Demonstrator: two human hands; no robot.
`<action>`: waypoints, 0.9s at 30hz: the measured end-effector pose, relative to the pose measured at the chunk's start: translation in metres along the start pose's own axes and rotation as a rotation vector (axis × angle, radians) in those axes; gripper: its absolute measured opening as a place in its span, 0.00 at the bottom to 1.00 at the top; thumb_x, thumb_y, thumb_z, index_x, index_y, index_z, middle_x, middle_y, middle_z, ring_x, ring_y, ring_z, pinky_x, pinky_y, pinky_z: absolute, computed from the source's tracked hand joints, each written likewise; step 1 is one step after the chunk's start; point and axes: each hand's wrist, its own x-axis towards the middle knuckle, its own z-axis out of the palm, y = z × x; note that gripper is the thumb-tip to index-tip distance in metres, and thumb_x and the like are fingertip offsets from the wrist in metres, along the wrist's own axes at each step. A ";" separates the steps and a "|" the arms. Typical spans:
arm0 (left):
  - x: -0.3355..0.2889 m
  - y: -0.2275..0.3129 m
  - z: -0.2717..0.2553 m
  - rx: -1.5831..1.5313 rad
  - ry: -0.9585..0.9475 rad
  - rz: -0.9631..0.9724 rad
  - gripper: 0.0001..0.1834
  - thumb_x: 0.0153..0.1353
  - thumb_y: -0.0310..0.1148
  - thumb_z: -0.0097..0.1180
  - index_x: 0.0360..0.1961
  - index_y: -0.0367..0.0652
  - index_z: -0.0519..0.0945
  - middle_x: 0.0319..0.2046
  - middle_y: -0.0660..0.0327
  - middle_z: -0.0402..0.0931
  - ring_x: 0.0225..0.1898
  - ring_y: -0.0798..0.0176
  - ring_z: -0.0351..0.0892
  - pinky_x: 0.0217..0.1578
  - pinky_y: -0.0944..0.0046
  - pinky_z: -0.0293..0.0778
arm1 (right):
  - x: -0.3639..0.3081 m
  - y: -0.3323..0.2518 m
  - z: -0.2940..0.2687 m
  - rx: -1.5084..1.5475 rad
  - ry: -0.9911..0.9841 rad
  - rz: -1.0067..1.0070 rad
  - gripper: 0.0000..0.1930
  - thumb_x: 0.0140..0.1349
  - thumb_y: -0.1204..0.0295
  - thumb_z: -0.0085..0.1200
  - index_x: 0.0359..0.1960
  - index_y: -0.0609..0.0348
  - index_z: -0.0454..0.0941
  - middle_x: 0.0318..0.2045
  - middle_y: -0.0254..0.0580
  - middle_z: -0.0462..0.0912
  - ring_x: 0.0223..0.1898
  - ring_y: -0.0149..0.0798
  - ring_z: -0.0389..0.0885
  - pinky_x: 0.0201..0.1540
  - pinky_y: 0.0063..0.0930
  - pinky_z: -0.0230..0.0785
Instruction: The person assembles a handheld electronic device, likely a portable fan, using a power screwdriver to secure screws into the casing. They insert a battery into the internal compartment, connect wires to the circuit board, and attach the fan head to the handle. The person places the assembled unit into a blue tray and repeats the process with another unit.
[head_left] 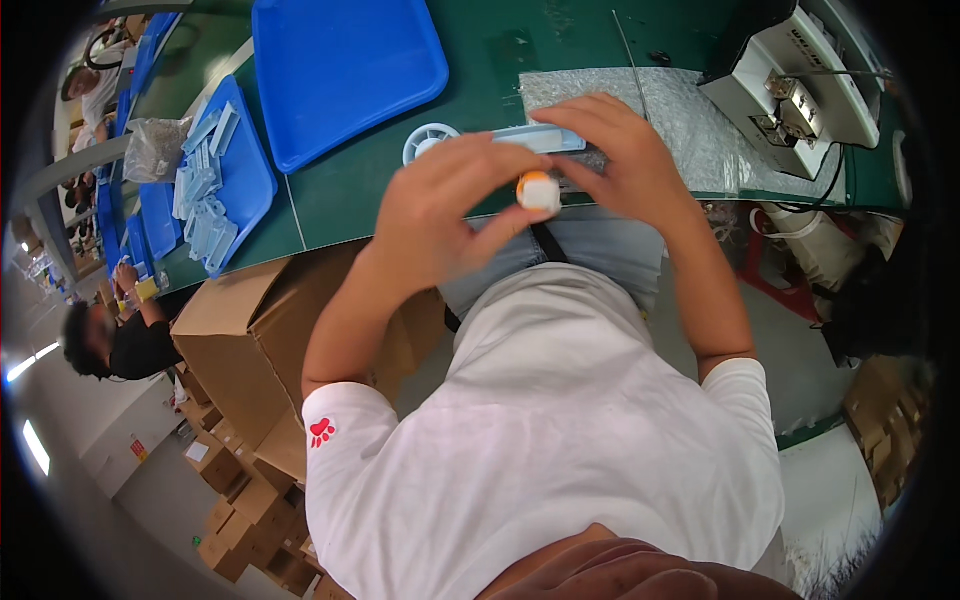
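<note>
My left hand [430, 215] is closed, its thumb and forefinger pinching a small white-and-orange piece [539, 193] just above the table's near edge. Close beside it, my right hand [630, 160] curls inward, thumb and fingertips bent toward the same piece; what they grip is partly hidden. Behind my fingers shows a light-blue plastic part with a round, spoked end [430, 140] and a long flat bar [555, 139]. The bar passes between my right thumb and forefinger in the view, and I cannot tell whether it is held or lies on the table.
A blue tray [350, 70] lies on the green table [490, 40]. Further left, another blue tray [258, 170] carries several light-blue parts [205, 185] beside a clear bag [155, 150]. Bubble wrap [690, 110] and a boxy device [790, 100] are at right. An open carton [235, 350] stands below left.
</note>
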 end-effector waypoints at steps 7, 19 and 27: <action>-0.048 -0.008 0.014 -0.495 0.325 -0.008 0.25 0.70 0.26 0.57 0.66 0.34 0.67 0.48 0.46 0.83 0.50 0.51 0.85 0.63 0.46 0.74 | 0.025 -0.027 -0.029 0.335 0.057 0.039 0.21 0.56 0.77 0.71 0.53 0.55 0.84 0.48 0.38 0.87 0.46 0.39 0.88 0.48 0.33 0.82; -0.022 -0.050 0.054 -1.155 0.521 -0.234 0.23 0.79 0.32 0.42 0.70 0.38 0.61 0.42 0.56 0.72 0.46 0.61 0.75 0.59 0.50 0.75 | 0.067 -0.020 -0.071 0.469 -0.194 -0.094 0.26 0.58 0.86 0.64 0.60 0.62 0.79 0.54 0.45 0.84 0.58 0.39 0.83 0.62 0.33 0.76; -0.021 -0.067 0.056 -1.077 0.515 -0.424 0.18 0.77 0.27 0.48 0.64 0.36 0.70 0.42 0.58 0.76 0.48 0.62 0.79 0.58 0.55 0.77 | 0.065 -0.004 -0.078 0.491 -0.219 -0.114 0.24 0.57 0.86 0.65 0.58 0.63 0.81 0.54 0.46 0.84 0.58 0.40 0.83 0.63 0.34 0.75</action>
